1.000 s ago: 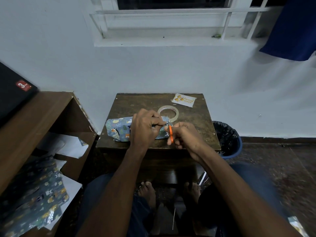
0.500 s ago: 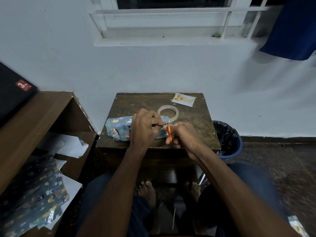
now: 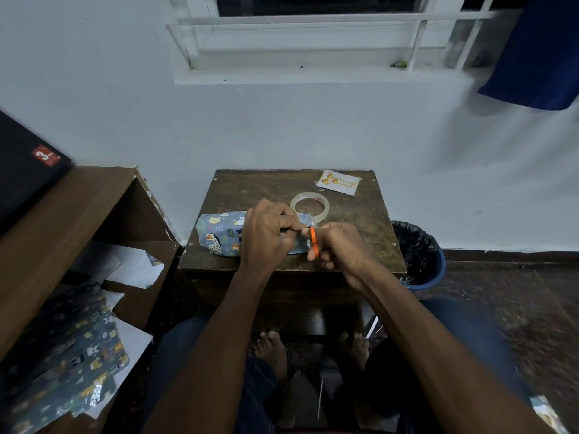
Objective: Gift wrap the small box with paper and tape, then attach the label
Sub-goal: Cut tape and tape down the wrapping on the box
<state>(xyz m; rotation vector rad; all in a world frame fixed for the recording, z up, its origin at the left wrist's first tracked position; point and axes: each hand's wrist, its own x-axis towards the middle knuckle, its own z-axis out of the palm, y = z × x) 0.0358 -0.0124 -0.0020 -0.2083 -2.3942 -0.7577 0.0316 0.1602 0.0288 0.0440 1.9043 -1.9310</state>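
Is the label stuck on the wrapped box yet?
No. The label lies flat at the table's far right corner, apart from the wrapped box.

Worn, scuffed wooden table (image 3: 360,227); glossy printed paper box (image 3: 219,234); clear shiny tape roll (image 3: 324,211).

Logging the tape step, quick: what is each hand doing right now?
Left hand: fingers curled, pinching something small over the wrapped box; probably tape, cannot be told.
Right hand: holding orange-handled scissors.
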